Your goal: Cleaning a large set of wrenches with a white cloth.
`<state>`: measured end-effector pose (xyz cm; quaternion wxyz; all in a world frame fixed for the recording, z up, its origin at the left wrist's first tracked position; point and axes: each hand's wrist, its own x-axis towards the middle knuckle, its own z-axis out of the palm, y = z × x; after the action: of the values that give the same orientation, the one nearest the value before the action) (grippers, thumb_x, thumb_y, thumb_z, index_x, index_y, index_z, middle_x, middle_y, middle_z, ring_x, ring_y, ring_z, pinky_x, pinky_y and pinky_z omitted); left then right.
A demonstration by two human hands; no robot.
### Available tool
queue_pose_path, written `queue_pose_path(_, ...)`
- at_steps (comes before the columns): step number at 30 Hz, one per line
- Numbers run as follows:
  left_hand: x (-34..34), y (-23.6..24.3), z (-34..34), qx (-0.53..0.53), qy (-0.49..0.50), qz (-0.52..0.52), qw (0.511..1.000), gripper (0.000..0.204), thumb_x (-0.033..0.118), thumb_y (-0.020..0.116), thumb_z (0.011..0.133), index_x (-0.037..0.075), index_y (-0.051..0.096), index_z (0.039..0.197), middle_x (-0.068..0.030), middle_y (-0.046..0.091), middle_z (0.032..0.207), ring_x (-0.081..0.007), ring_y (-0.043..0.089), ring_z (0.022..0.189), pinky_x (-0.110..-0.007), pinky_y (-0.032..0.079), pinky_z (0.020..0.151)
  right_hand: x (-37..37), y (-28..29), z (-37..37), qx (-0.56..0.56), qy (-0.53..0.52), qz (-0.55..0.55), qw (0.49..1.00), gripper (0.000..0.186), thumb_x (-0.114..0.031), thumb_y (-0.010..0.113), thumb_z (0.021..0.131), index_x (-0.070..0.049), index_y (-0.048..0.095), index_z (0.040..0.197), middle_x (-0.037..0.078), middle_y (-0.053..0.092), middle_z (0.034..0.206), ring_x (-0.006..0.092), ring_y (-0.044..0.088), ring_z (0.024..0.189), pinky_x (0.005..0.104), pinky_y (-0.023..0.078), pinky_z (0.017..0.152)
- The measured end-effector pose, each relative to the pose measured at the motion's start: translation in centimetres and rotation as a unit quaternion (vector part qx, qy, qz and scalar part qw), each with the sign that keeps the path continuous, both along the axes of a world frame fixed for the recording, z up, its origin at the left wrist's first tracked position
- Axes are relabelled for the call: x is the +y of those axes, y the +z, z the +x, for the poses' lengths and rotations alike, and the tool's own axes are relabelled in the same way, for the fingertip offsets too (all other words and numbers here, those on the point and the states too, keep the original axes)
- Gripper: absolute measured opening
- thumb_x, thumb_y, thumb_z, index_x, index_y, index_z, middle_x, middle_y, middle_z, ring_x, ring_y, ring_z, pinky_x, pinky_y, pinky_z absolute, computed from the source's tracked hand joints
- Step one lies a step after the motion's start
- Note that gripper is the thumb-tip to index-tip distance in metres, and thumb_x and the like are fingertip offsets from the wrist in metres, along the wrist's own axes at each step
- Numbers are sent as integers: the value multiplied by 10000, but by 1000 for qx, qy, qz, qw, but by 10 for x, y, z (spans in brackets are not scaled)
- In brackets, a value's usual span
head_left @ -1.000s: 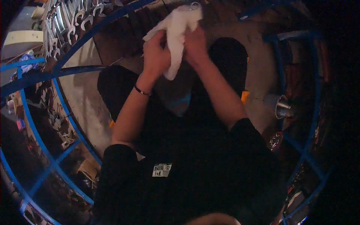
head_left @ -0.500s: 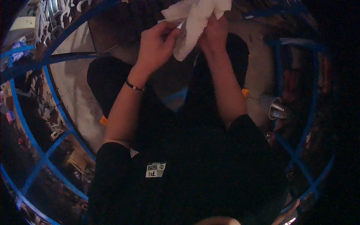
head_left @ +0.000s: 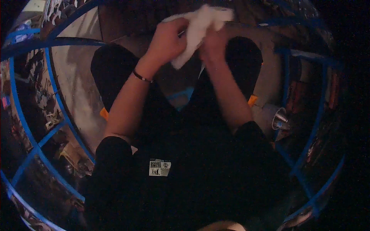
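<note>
White, soft-looking fabric cloth is bunched between both hands, in front of the person. Left hand pinches one side; right hand grips the other, fingers partly hidden and blurred. The two-sided hold apparently serves to control loose folds. Farther right, a shiny grey cup-shaped container sits beside a blue bar-built rack, presumably for easy reach.

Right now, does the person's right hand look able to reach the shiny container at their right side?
Probably not directly: the right hand appears to grip the white cloth, and the right leg lies between it and the shiny container. With the hand free, passing over the leg seems possible.
</note>
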<state>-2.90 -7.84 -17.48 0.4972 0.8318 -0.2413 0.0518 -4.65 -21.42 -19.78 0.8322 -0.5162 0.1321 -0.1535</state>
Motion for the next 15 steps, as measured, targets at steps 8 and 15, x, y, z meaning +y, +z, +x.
queue_pose_path(8,15,0,1,103,-26,-25,994,224,172,655,794,-11,649,923,-151,673,845,-256,651,768,-331,512,662,-25,26,14,-6,-11,7,1000,261,-135,532,932,-23,505,1166,86,600,1076,202,597,964,369,506,825)
queue_pose_path(15,45,32,20,283,28,-125,951,163,143,650,825,5,655,913,-77,661,769,-133,607,607,-261,469,538,-58,5,13,36,-66,-273,959,257,-174,537,908,15,588,1076,154,653,1005,241,634,922,367,501,799)
